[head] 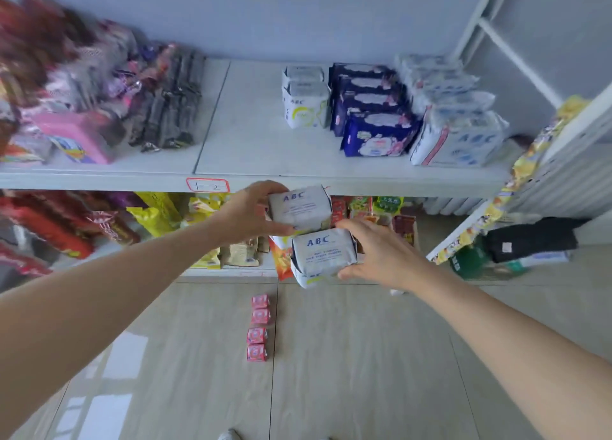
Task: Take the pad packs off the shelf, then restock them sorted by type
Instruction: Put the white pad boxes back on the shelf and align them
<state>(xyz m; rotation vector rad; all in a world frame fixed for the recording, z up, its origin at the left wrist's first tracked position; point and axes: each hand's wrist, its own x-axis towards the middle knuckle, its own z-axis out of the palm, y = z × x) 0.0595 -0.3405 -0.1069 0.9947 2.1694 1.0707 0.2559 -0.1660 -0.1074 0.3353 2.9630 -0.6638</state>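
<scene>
White with blue "ABC" lettering, two pad packs were held in the air just below the front edge of the upper shelf (pixel 258 131). The left hand (pixel 246 213) gripped the higher pack (pixel 299 208), thumb along its underside and fingers curled over the top. The right hand (pixel 377 252) gripped the lower pack (pixel 323 257), fingers wrapped on its right side and thumb under its bottom edge. The two packs touched or nearly touched, the lower one sitting just below and to the right of the higher one.

On the shelf above, toward the right, sorted rows of packs stood side by side: white ABC packs with a yellow-green print (pixel 306 97), then dark blue packs (pixel 372 112), then white packs with light blue print (pixel 450 115) at the far right. A bare stretch of shelf lay to the left of them, and beyond it sat a blurred heap of pink, purple and black packets (pixel 109 92). A red-bordered label (pixel 207 185) was stuck on the shelf's front edge.

Below, the lower shelf held yellow and red snack bags (pixel 159 214). Four small red packs (pixel 258 328) lay in a line on the pale wood-look floor (pixel 347 357).
</scene>
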